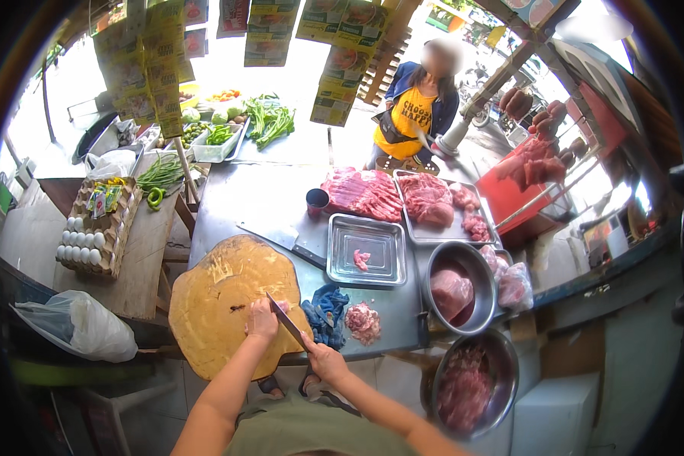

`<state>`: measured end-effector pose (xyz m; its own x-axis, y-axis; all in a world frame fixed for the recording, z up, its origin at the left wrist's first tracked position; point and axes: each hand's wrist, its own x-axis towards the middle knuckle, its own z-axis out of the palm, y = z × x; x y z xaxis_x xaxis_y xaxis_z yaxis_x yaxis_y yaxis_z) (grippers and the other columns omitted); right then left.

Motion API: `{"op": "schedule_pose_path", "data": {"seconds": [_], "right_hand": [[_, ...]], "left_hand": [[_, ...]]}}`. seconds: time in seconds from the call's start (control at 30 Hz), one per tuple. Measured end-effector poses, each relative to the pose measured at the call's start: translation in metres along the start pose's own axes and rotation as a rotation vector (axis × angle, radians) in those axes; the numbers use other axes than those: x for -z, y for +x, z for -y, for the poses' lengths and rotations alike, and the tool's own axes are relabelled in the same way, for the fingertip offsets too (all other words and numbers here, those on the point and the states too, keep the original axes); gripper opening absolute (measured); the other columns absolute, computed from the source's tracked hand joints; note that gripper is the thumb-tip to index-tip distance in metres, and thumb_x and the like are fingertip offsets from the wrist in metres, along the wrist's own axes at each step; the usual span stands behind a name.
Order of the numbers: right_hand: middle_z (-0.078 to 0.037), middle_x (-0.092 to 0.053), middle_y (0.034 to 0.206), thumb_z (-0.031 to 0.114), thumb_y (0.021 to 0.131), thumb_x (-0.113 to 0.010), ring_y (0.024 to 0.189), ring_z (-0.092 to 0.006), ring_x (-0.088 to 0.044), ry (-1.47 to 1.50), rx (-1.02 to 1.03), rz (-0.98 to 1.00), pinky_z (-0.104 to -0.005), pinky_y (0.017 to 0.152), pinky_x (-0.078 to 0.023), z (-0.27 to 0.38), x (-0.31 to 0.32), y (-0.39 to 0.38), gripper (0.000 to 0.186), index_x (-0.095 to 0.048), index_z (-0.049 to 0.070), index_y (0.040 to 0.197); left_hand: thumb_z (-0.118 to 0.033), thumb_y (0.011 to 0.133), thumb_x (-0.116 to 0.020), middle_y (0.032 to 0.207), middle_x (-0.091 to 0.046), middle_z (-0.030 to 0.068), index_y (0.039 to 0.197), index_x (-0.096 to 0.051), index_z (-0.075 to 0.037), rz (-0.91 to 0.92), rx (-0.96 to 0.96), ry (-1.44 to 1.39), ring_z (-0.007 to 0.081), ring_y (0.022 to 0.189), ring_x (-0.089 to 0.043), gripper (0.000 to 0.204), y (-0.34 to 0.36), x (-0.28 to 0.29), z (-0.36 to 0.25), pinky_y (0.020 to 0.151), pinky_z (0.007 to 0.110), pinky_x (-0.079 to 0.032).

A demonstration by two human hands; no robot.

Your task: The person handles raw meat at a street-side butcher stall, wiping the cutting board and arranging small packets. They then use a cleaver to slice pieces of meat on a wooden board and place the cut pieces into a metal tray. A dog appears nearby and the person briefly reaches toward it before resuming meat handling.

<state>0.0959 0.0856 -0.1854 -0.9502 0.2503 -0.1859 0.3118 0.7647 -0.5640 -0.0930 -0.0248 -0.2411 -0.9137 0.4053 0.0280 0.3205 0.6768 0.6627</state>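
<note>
On the board (213, 311), cutting appears partway; in the tray (387, 262), a few scraps (362, 260) lie, seemingly done; right of the cloth (325, 315) sits a meat heap (363, 323); a small piece (283, 305) at the knife (289, 324) seems left to cut; the right hand (327, 362) closes round the knife; the left hand (263, 321) rests beside it, fingers lowered; its pinch cannot be told.

Both forearms (232, 384) fwd — L hand (263, 319) back-up, R hand (326, 361) nearby w/ fingers curled tight
</note>
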Motion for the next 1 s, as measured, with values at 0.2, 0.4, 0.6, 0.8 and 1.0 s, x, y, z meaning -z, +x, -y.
{"op": "schedule_pose_path", "data": {"seconds": [0.2, 0.4, 0.6, 0.8, 1.0], "right_hand": [[-0.017, -0.062, 0.088, 0.011, 0.089, -0.055, 0.081, -0.0385, -0.063, 0.023, -0.028, 0.050, -0.0480, 0.073, -0.051, -0.007, -0.006, 0.002, 0.063, -0.038, 0.024, 0.149], [-0.020, -0.064, 0.091, 0.010, 0.089, -0.051, 0.084, -0.0392, -0.064, -0.004, -0.008, 0.007, -0.0490, 0.073, -0.052, 0.008, -0.025, 0.045, 0.065, -0.035, 0.023, 0.150], [-0.017, -0.062, 0.090, 0.009, 0.088, -0.050, 0.079, -0.0386, -0.064, -0.057, 0.024, -0.046, -0.0478, 0.069, -0.052, 0.012, -0.027, 0.046, 0.066, -0.034, 0.025, 0.151], [-0.014, -0.056, 0.082, 0.015, 0.090, -0.058, 0.069, -0.0358, -0.062, -0.112, 0.010, -0.016, -0.0475, 0.062, -0.051, -0.011, -0.011, -0.023, 0.063, -0.038, 0.027, 0.149], [-0.015, -0.065, 0.095, 0.007, 0.087, -0.062, 0.081, -0.0336, -0.066, 0.118, -0.011, -0.007, -0.0416, 0.072, -0.053, -0.020, -0.005, -0.020, 0.064, -0.044, 0.022, 0.146]], "left_hand": [[-0.020, 0.087, -0.061, 0.093, -0.066, 0.0213, 0.088, -0.066, -0.002, 0.090, -0.090, -0.114, 0.0386, 0.093, -0.060, 0.018, 0.001, 0.001, 0.002, 0.087, 0.047, -0.046], [-0.012, 0.084, -0.061, 0.092, -0.068, 0.0206, 0.090, -0.072, -0.005, 0.114, -0.033, -0.141, 0.0380, 0.092, -0.063, 0.014, 0.001, 0.007, -0.004, 0.084, 0.047, -0.049], [0.002, 0.075, -0.059, 0.079, -0.065, 0.0198, 0.082, -0.062, -0.001, 0.088, 0.010, -0.141, 0.0371, 0.082, -0.064, 0.009, -0.007, 0.012, -0.007, 0.078, 0.047, -0.050], [0.002, 0.075, -0.062, 0.090, -0.063, 0.0198, 0.091, -0.061, 0.000, -0.015, 0.066, -0.140, 0.0366, 0.093, -0.059, 0.016, -0.015, 0.035, 0.019, 0.087, 0.045, -0.046], [-0.006, 0.079, -0.070, 0.125, -0.046, 0.0209, 0.130, -0.044, -0.002, 0.158, 0.155, 0.182, 0.0382, 0.115, -0.045, 0.057, -0.048, 0.039, 0.004, 0.098, 0.045, -0.040]]}}
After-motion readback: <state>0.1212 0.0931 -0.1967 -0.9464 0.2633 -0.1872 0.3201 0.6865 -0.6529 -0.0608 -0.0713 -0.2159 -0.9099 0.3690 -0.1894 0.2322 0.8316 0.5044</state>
